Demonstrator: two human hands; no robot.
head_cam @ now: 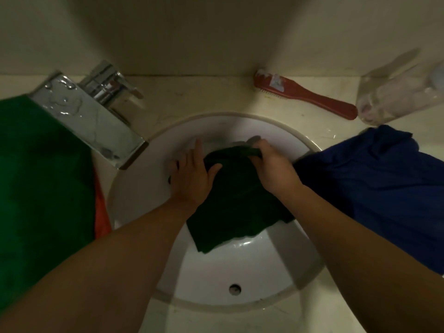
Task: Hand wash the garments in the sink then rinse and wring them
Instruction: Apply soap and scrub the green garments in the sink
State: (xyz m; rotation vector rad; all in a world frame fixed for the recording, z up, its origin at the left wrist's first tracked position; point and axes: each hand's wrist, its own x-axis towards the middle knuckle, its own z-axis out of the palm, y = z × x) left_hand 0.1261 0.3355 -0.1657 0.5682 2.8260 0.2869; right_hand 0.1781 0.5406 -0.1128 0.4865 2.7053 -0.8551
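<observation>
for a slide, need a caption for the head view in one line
Left hand presses a dark green garment in the white sink while right hand grips it.

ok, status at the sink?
Left hand flat, thumb on dark green garment. Right hand grips its far edge. Garment in sink; blue garment draped over right rim.

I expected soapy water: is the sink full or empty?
Mostly empty: the sink shows bare white wall below the dark green garment, with only a small wet glint there.
</observation>
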